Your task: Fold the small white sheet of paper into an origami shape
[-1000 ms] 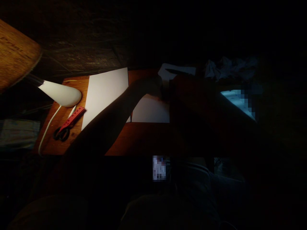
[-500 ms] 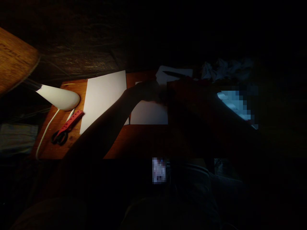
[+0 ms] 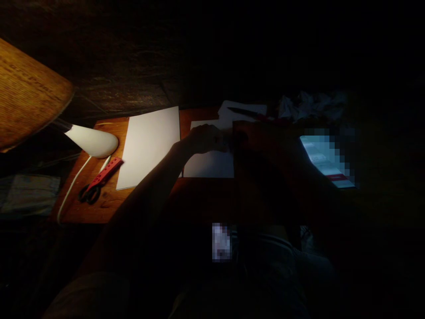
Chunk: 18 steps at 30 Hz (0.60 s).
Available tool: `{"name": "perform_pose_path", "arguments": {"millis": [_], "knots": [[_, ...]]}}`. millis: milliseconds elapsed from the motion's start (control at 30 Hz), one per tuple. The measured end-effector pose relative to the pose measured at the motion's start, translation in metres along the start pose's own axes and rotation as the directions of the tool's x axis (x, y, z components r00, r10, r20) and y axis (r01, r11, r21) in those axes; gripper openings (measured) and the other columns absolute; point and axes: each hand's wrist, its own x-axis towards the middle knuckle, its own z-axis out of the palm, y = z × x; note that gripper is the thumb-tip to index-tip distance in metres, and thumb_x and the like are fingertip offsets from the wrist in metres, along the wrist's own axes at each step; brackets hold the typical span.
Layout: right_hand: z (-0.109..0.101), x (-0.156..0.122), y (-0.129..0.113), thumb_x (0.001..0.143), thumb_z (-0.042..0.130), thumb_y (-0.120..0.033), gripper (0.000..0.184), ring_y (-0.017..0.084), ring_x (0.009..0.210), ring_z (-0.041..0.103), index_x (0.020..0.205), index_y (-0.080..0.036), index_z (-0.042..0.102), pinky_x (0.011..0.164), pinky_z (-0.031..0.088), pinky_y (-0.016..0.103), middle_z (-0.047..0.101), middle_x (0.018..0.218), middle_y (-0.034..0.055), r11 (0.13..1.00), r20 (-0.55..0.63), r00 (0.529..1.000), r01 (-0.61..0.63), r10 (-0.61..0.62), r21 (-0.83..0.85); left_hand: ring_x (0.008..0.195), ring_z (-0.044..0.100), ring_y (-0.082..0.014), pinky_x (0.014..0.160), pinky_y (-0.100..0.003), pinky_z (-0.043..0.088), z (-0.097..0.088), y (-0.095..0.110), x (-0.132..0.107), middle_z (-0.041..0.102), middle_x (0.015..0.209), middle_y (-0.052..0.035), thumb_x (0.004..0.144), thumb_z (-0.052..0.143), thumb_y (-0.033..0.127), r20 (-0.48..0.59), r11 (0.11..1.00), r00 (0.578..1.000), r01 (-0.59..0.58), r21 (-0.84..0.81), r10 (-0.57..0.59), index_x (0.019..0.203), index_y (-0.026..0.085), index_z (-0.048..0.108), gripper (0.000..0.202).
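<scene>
My left hand (image 3: 206, 137) reaches in from the left above a white sheet of paper (image 3: 209, 166), its fingers bent and drawn together at something small I cannot make out. My right hand (image 3: 247, 136) meets it from the other side, so deep in shadow that its fingers hardly show. Under and behind the hands, the sheet is partly covered. Farther back, a dark pointed blade (image 3: 241, 112) with a reddish handle lies on another white piece (image 3: 229, 105). Left of my left forearm rests a larger stack of white paper (image 3: 151, 146).
A lamp with a wooden-looking shade (image 3: 29, 95) and white base (image 3: 96, 141) stands at the left. Near it lie black-handled scissors (image 3: 91, 193) with a red perforated cover (image 3: 108, 170) and a white cord (image 3: 71, 186). Crumpled white material (image 3: 307, 106) and a lit screen (image 3: 323, 155) are rightward.
The whole view has shifted, so the table's things appear slightly lower, those at the left also farther right. My hands stay together over the paper, and my left hand shows more clearly.
</scene>
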Motion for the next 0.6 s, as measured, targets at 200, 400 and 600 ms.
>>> {"name": "perform_pose_path", "arguments": {"millis": [200,400,600], "knots": [[-0.006,-0.012,-0.008,0.085,0.082,-0.031,0.031,0.028,0.101,0.073,0.112,-0.019,0.075,0.083,0.051,0.037,0.079,0.124,0.0111,0.998,0.002,0.998,0.064,-0.064,-0.005,0.067,0.058,-0.0136,0.072,-0.03,0.037,0.01,-0.002,-0.013,0.071,0.076,0.002,0.084,0.083,0.034,-0.087,0.995,0.991,-0.1,-0.023,0.098,0.084,0.022,0.074,0.014],[-0.007,-0.012,-0.01,0.087,0.076,-0.032,0.025,0.028,0.099,0.071,0.109,-0.021,0.079,0.086,0.051,0.037,0.079,0.12,0.0105,0.995,0.009,0.995,0.101,-0.101,-0.007,0.075,0.064,-0.015,0.075,-0.03,0.044,0.025,-0.009,-0.017,0.077,0.089,-0.0004,0.088,0.076,0.031,-0.191,0.96,0.951,-0.263,-0.1,0.241,0.104,0.023,0.08,0.018],[-0.009,-0.016,-0.023,0.089,0.071,-0.028,0.021,0.027,0.099,0.07,0.105,-0.017,0.079,0.085,0.05,0.036,0.079,0.12,0.0126,0.994,-0.02,0.996,0.081,-0.083,-0.071,0.089,0.071,-0.0194,0.078,-0.032,0.05,0.028,-0.008,-0.018,0.077,0.097,-0.0049,0.093,0.069,0.029,-0.231,0.928,0.908,-0.37,-0.05,0.35,0.092,0.022,0.079,0.013]]}}
